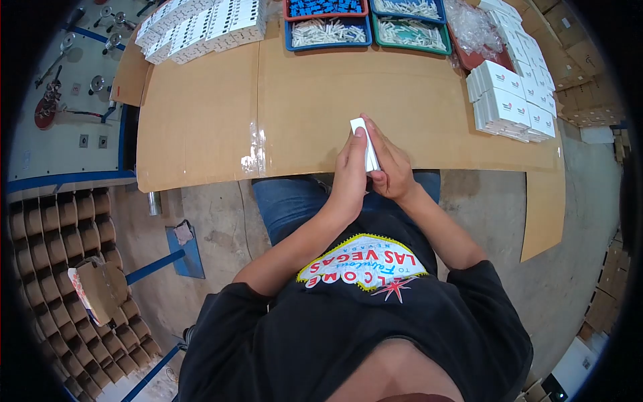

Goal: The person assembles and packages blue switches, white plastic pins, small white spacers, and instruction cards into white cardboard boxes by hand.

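Note:
Between my two hands is a small white box, held upright on edge near the front edge of the cardboard-covered table. My left hand presses against its left side, thumb up along the top. On the other side my right hand wraps round it, fingers reaching to its far end. The palms hide most of the box's broad faces.
Stacked white boxes stand at the right, more white boxes at the back left. Trays hold white pieces and blue pieces. Clear plastic bags fill a red tray. A cardboard flap hangs at the front right.

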### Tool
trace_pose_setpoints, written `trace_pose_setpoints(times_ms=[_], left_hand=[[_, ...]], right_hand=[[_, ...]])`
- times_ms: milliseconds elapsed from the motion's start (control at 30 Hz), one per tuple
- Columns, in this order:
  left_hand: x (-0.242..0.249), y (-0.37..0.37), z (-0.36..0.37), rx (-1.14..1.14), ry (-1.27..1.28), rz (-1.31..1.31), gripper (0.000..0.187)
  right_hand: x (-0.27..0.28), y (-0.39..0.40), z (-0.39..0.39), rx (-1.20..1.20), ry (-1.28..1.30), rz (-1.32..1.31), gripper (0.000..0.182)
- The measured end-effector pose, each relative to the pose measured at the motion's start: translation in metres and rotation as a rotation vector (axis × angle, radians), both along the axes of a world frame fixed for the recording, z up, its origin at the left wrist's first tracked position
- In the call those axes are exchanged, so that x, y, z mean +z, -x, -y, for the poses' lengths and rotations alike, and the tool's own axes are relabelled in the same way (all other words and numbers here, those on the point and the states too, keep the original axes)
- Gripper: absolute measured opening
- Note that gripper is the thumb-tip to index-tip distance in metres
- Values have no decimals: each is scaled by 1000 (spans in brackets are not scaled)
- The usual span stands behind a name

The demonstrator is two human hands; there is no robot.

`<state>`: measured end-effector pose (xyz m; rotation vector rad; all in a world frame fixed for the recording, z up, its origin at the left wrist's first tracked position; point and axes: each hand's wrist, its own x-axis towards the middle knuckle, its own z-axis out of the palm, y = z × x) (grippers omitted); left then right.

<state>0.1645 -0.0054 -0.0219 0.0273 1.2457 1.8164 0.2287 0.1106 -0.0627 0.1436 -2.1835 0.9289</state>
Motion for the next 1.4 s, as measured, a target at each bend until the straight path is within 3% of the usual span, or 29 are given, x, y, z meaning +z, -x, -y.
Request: trace_pose_setpoints(times_ms=[333,533,633,700,833,900,1033,1200,1400], left_hand=[[-10,-1,4,19,-6,30,45],[-6,1,4,29,-32,43,55],[-1,5,-1,95,-134,-116,62],[-6,12,4,16,-140,-314,69],[-10,15,5,23,-267,-328,67],[-4,16,7,-5,-187,-306,64],[-3,19,11,-17,-153,-366,63],[-18,21,13,-28,-148,-569,59],[-11,14,17,7,-192,-695,57]], right_hand=[[-7,-3,6,-6,27,1,75],[7,-4,11,21,130,76,86],[17,-4,11,89,330,155,85],[15,2,18,-12,469,100,93],[25,-2,23,-3,499,181,98],[27,-5,25,60,668,261,100],[21,-7,22,100,605,282,91],[26,-8,26,11,217,282,63],[29,-8,32,25,241,189,58]])
